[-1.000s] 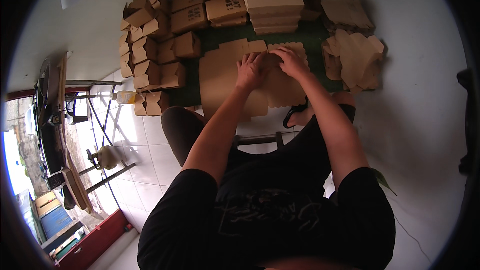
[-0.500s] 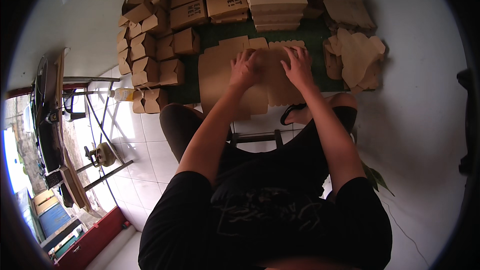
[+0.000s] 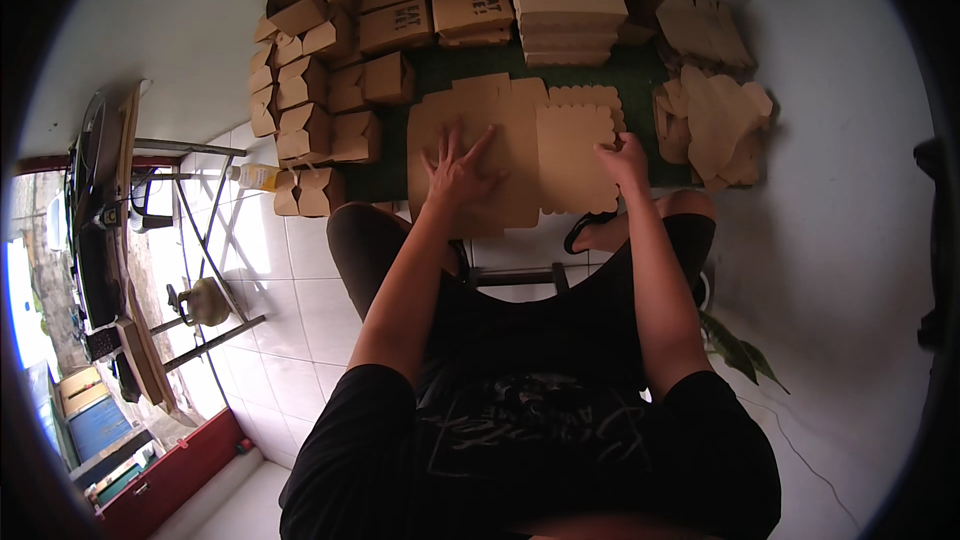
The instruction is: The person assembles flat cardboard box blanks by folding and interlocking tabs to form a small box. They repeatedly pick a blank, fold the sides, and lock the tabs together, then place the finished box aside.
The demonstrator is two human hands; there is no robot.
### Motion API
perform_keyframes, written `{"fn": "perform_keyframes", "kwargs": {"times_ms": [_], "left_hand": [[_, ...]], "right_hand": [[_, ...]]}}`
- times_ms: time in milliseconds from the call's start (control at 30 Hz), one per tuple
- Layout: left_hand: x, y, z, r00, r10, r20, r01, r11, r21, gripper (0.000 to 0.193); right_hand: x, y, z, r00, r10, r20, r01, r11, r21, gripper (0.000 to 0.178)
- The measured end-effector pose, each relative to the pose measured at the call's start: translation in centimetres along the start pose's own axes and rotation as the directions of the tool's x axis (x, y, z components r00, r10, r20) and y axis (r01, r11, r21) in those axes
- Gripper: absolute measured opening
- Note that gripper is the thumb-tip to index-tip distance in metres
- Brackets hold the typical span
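Note:
A flat brown cardboard box blank (image 3: 575, 135) lies in front of me on the green tabletop (image 3: 460, 62), its right part edged with scallops. My left hand (image 3: 458, 174) rests on the plain left part, fingers spread. At the scalloped right edge, my right hand (image 3: 627, 162) has its fingers closed in a pinch on the cardboard. A further scalloped flap shows along the far and right side of that part; whether it belongs to the same blank or a sheet beneath, I cannot tell.
Folded small boxes (image 3: 305, 130) are piled at the left, with flat printed boxes (image 3: 397, 25) behind. A tall stack of scalloped boxes (image 3: 568, 0) stands at the back. Loose cardboard pieces (image 3: 715, 125) lie at the right. A bottle of yellow liquid (image 3: 256, 177) is beside the left boxes.
My left hand has moved left and spread flat on the cardboard. My right hand has shifted from atop the scalloped part to its right edge and closed there. The view has shifted slightly.

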State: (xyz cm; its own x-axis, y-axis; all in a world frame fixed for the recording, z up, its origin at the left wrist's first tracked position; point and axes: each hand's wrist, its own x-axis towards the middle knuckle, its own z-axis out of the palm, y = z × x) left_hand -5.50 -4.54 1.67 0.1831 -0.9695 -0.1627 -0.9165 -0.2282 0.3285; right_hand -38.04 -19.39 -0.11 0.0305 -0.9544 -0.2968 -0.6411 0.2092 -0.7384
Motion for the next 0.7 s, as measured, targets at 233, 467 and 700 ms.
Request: {"fn": "perform_keyframes", "kwargs": {"times_ms": [233, 467, 700], "left_hand": [[-0.2, -0.6, 1.5, 0.997, 0.051, -0.063, -0.054, 0.997, -0.056, 0.085], [0.0, 0.6, 2.2, 0.99, 0.134, -0.043, -0.136, 0.989, -0.054, 0.076], [-0.2, 1.5, 2.9, 0.986, 0.142, -0.087, -0.139, 0.989, 0.041, 0.074]], "right_hand": [[-0.3, -1.2, -5.1, 0.931, 0.109, 0.347, -0.219, 0.931, 0.294, 0.034], [1.2, -2.5, -8.5, 0.953, -0.057, 0.298, -0.142, 0.785, 0.602, 0.028], [-1.8, -3.6, -6.4, 0.822, 0.005, 0.569, -0.5, 0.485, 0.718, 0.062]]}}
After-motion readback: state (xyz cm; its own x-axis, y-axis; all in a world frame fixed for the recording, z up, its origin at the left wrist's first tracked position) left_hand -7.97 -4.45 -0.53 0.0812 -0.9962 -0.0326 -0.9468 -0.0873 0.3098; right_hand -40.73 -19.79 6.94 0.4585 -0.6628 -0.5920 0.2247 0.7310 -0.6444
